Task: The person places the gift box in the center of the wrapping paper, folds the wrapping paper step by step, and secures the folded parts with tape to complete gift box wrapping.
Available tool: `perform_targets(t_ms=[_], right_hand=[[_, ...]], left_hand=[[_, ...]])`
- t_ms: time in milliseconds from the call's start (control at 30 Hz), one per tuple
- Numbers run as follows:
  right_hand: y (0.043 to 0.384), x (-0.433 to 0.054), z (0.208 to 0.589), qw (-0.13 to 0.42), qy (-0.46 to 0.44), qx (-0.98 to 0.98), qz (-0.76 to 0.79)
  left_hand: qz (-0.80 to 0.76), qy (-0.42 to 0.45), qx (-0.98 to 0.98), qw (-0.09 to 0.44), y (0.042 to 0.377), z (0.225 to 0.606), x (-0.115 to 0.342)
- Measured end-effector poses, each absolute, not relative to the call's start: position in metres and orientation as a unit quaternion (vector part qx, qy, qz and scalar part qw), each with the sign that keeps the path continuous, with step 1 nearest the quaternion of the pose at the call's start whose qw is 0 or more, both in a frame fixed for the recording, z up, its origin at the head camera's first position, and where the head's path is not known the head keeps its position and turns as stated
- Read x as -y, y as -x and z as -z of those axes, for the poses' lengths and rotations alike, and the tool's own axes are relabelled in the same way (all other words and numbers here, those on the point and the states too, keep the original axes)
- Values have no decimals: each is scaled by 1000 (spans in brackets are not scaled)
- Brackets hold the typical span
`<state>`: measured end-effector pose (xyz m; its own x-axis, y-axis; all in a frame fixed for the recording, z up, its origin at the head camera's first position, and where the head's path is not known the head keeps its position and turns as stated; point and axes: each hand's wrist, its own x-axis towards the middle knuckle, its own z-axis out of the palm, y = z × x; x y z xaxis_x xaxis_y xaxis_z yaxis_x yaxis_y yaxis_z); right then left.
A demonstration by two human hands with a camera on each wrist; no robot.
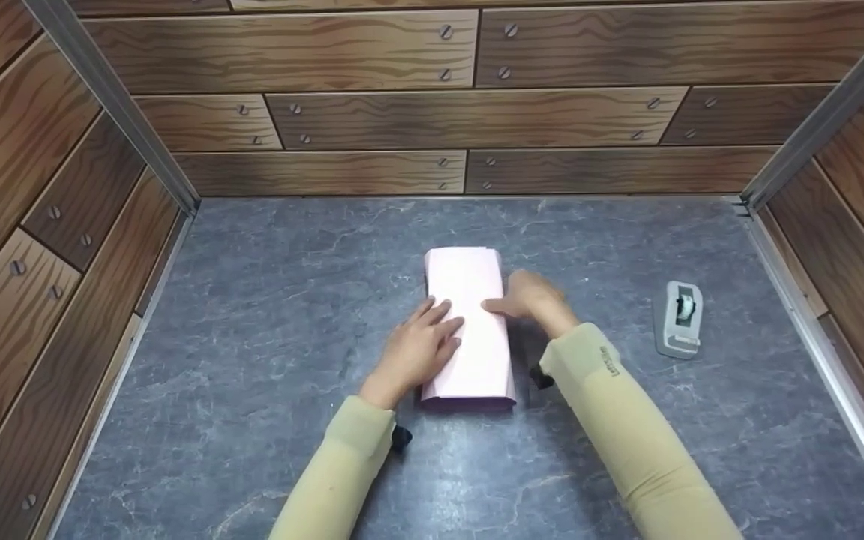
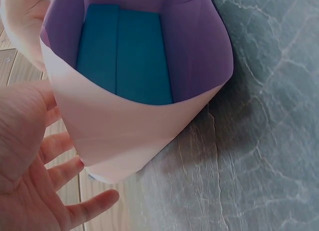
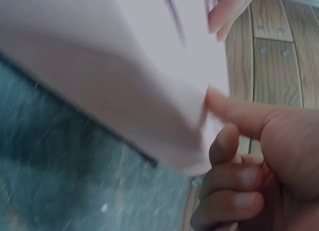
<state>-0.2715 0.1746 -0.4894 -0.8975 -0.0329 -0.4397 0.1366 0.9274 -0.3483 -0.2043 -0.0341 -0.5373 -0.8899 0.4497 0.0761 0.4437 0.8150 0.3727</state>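
A pale pink sheet of paper (image 1: pixel 466 360), purple on its inner face, wraps lengthwise around a teal box (image 2: pixel 132 57). The box shows through the paper's open near end in the left wrist view. My left hand (image 1: pixel 421 345) lies with spread fingers on the paper's left side, touching its top. At the right edge, the thumb of my right hand (image 1: pixel 533 300) presses on the top of the paper. The other fingers of that hand are curled beside the wrap in the right wrist view, which is blurred.
A grey tape dispenser (image 1: pixel 679 319) with a roll in it stands to the right on the dark marbled surface (image 1: pixel 267 315). Wood-patterned panels (image 1: pixel 372 116) enclose the back and both sides, with metal strips (image 1: pixel 822 337) along the edges.
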Motion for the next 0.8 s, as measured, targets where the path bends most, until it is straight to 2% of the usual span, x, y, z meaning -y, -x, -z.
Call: perform_targets(t_ms=[300,600,800], right_hand=[[266,-201,509,219,-9,-927,304],[250,-226,512,186,89,-902,380],[229,-229,516,149,98,-895,409]], left_hand=[[-197,-233,-952,9,204,536,34],[-215,-235,-948,2,205,538,36],[-222,-236,-946,1,205,540,37]])
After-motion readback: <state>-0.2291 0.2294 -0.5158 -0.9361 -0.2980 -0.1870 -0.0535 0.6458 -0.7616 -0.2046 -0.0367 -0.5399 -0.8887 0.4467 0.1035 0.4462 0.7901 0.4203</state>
